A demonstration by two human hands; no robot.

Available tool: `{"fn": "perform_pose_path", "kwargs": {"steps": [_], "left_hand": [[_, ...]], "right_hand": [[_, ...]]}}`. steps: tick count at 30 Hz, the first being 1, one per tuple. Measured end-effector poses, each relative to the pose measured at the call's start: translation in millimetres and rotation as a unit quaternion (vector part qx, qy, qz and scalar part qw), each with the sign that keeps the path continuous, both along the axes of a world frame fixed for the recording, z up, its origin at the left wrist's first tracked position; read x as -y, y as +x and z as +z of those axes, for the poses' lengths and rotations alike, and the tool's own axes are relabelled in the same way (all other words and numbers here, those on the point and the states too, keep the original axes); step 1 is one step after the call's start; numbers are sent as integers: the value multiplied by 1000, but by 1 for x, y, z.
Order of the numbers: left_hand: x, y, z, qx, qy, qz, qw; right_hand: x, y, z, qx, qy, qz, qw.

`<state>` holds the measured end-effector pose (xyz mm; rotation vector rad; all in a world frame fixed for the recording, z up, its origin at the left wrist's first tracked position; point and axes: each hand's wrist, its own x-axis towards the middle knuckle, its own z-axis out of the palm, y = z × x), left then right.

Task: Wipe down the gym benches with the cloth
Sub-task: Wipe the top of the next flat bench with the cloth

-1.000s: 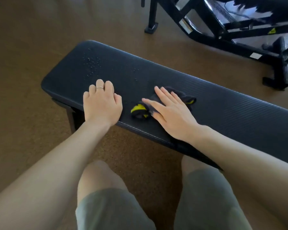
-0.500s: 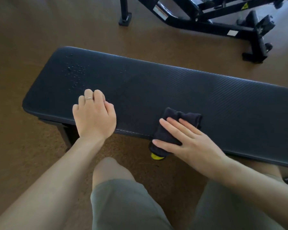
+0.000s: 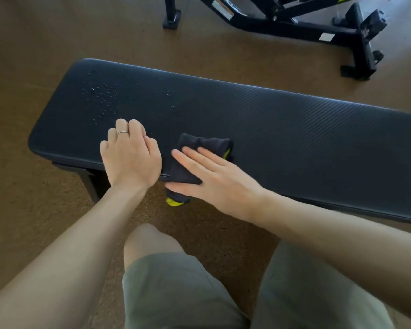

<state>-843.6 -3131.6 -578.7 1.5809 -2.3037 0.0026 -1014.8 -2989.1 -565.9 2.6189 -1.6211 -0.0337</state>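
Note:
A flat black padded gym bench [image 3: 282, 119] runs across the view from left to right. Water droplets [image 3: 102, 96] speckle its left end. A dark cloth with a yellow edge [image 3: 204, 144] lies on the bench's near edge and hangs over it. My right hand [image 3: 214, 179] presses flat on the cloth with straight fingers. My left hand [image 3: 131, 153], wearing a ring, rests on the near edge just left of the cloth, fingers curled over the pad, holding nothing.
A black metal frame of another gym machine [image 3: 294, 22] stands on the brown floor beyond the bench. My knees in grey-green shorts [image 3: 180, 288] are close under the bench's near edge. One bench leg [image 3: 90, 181] shows below the left end.
My right hand has slid the cloth leftward along the near edge, close to my left hand. My left hand stays in the same spot on the bench.

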Motion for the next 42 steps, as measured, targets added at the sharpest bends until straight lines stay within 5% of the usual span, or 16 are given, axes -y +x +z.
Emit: {"fn": "perform_pose_path", "kwargs": {"steps": [6,17,26,37,42], "left_hand": [[0,-1,0,-13,9,1,1000],[2,1,-1,-1,-11,-15,1000],[2,-1,1,7,-1,-13,1000],[15,-2,9,65,38,-16,997],[21,3,17,68,72,-40,994]], "right_hand": [[-93,-99,21,-53,20,-17,998],[18,-7,4,30,-10,10,999],[-81,-90,1,70,15,-64,995],[142,-8,6,155,15,-197,968],[119,-6,5,164,16,-165,972]]}}
